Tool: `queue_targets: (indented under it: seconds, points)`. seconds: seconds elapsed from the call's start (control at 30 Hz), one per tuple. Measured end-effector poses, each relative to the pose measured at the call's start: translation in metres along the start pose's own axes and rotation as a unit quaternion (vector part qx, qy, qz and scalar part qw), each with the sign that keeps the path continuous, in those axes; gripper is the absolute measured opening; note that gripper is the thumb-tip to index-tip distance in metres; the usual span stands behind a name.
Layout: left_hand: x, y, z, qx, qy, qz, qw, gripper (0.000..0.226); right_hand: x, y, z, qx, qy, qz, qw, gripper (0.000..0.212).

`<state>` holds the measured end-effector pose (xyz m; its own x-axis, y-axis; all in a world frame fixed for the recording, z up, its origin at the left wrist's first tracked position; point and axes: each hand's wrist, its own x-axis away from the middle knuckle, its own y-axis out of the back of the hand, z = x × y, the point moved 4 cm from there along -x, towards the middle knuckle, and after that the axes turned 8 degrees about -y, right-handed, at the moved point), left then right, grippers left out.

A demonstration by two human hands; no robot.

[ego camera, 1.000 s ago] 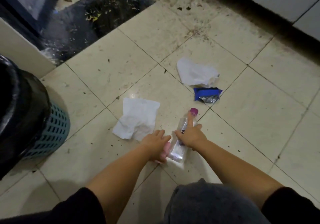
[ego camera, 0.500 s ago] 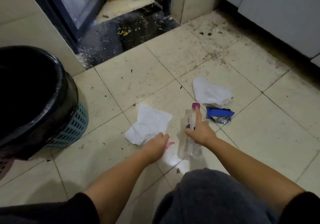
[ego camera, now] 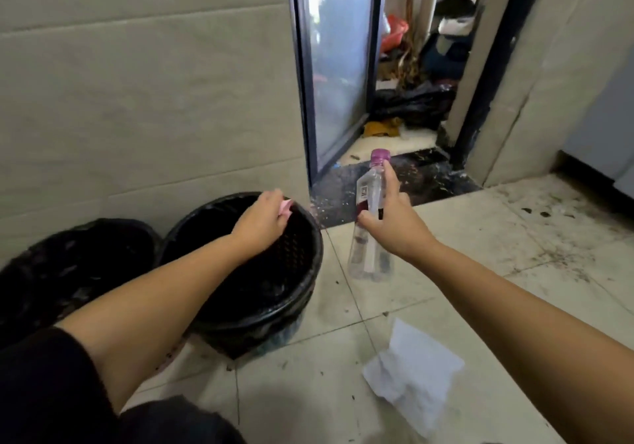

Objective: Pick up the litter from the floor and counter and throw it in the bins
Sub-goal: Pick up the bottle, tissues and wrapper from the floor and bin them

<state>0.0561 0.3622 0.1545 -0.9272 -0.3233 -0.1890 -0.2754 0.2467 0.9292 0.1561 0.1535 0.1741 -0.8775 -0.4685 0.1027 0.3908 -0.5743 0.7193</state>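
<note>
the left hand pinches a pink scrap over the near bin (release seems next), while the right hand grips the bottle.

I see a clear, glossy plastic bottle with a purple plastic cap. Two bins carry shiny black plastic liners. A crumpled white paper tissue looks matt. The floor tiles are smooth, pale, glazed and speckled with grit.

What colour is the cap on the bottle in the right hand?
Purple-pink, on the clear bottle; the cap shows best in the head view.
</note>
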Motion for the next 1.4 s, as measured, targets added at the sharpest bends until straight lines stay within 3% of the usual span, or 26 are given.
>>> queue_targets:
  seconds: [0.17,0.23,0.3,0.37,0.43,0.53,0.6,0.7,0.8,0.87,1.0,1.1,1.3,1.4]
  points:
    - [0.045,-0.053,0.083,-0.040,0.110,0.248,0.962,0.036,0.014,-0.040,0.022,0.043,0.033,0.018,0.998,0.094]
    - [0.060,-0.067,0.097,-0.044,0.109,0.341,0.933,0.053,0.019,-0.051,0.025,0.062,0.033,0.024,0.997,0.094]
    - [0.066,-0.069,0.104,-0.041,0.090,0.374,0.922,0.073,0.024,-0.057,0.032,0.073,0.035,0.024,0.996,0.094]
    - [0.066,-0.053,0.104,0.009,0.061,0.320,0.945,0.072,0.025,-0.061,0.047,0.072,0.041,0.020,0.996,0.093]
    - [0.069,-0.021,0.104,0.043,0.022,0.210,0.977,0.055,0.024,-0.066,0.075,0.052,0.063,0.022,0.996,0.094]
    - [0.095,0.032,0.121,0.022,-0.015,0.081,0.996,0.042,0.020,-0.089,0.133,-0.010,0.125,0.056,0.991,0.098]
    - [0.128,0.057,0.148,0.017,0.000,0.071,0.997,0.042,0.020,-0.118,0.179,-0.062,0.168,0.092,0.980,0.100]
    - [0.194,0.073,0.196,-0.017,0.027,0.142,0.989,0.046,0.032,-0.180,0.243,-0.118,0.240,0.121,0.956,0.102]
    - [0.259,0.073,0.233,-0.094,-0.007,0.179,0.979,0.088,0.052,-0.255,0.284,-0.128,0.289,0.153,0.936,0.101]
    - [0.285,0.070,0.248,-0.138,-0.036,0.155,0.978,0.096,0.064,-0.310,0.294,-0.064,0.299,0.197,0.931,0.099]
    - [0.294,0.064,0.257,-0.198,-0.100,0.053,0.974,0.057,0.064,-0.413,0.276,0.189,0.271,0.327,0.885,0.096]
    - [0.291,0.058,0.260,-0.187,-0.116,0.012,0.976,0.052,0.052,-0.467,0.246,0.319,0.186,0.404,0.837,0.095]
    - [0.292,0.051,0.262,-0.172,-0.121,-0.031,0.977,0.055,0.049,-0.517,0.225,0.422,0.129,0.435,0.785,0.089]
    - [0.291,0.052,0.263,-0.170,-0.118,-0.029,0.978,0.056,0.052,-0.516,0.222,0.489,0.166,0.454,0.726,0.077]
